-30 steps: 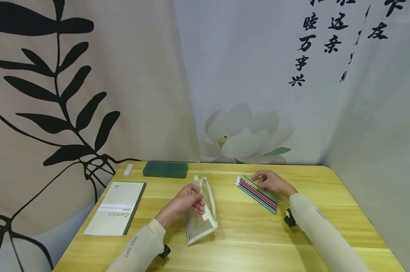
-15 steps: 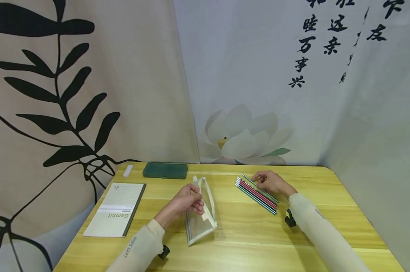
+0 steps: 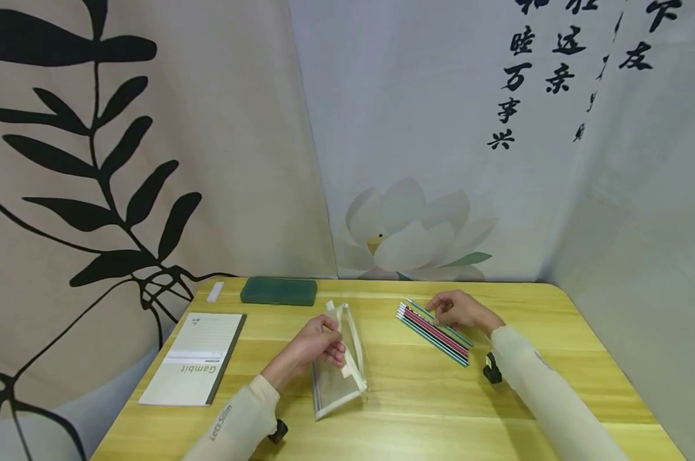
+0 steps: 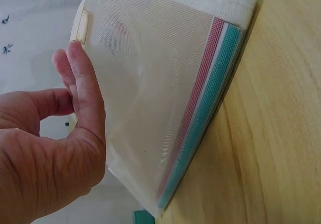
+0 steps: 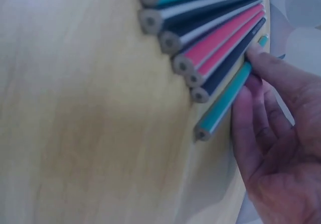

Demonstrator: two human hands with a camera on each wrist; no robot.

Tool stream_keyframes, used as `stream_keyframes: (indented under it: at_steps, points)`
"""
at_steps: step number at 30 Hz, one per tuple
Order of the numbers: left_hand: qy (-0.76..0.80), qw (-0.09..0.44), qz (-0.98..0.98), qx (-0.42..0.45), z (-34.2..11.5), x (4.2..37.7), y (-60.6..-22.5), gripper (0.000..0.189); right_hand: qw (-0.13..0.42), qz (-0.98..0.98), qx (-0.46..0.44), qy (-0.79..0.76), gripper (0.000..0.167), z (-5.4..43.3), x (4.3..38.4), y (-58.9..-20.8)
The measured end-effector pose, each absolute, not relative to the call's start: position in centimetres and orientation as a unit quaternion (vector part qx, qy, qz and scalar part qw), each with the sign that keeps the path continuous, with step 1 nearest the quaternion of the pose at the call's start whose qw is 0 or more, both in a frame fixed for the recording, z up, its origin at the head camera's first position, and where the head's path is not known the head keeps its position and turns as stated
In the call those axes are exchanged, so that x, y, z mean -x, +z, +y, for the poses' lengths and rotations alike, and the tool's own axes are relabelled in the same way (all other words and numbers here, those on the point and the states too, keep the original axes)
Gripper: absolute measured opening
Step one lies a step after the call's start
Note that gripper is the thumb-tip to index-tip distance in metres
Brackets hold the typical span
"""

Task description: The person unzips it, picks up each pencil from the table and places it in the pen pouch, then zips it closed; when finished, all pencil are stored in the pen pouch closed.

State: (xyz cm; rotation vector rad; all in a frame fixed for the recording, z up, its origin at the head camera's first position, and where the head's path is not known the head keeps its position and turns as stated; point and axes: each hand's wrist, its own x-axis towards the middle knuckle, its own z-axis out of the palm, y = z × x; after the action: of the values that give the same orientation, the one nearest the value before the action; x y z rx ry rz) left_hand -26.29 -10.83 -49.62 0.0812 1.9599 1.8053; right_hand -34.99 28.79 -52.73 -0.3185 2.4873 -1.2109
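My left hand (image 3: 318, 344) pinches the zipped edge of a see-through mesh pouch (image 3: 331, 387), which stands tilted on the table. In the left wrist view the pouch (image 4: 150, 73) shows a pink and a teal stripe along its bottom. My right hand (image 3: 461, 308) is at the far side of a row of pencils (image 3: 433, 334). Between its thumb and fingers is a teal pencil (image 5: 225, 101), slightly apart from the others. Pink, black and teal pencils (image 5: 210, 38) lie side by side, their unsharpened ends facing the right wrist camera.
A notebook (image 3: 191, 358) marked "Gambit" lies on the left of the wooden table (image 3: 428, 416). Behind it are a small white block (image 3: 215, 292) and a dark green case (image 3: 278, 291) near the back edge. Printed curtains (image 3: 255, 160) hang behind the table.
The head view has shifted slightly. Both hands keep nearly the same places, the left on the pouch and the right at the teal pencil.
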Motion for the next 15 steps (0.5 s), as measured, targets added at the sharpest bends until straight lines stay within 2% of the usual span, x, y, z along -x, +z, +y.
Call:
stream_keyframes:
  at_steps: [15]
  points:
    - [0.656, 0.237, 0.716, -0.027, -10.75, 26.43, -50.11, 0.022, 0.17, 0.895, 0.083, -0.404, 0.026, 28.4, 35.19, -52.5]
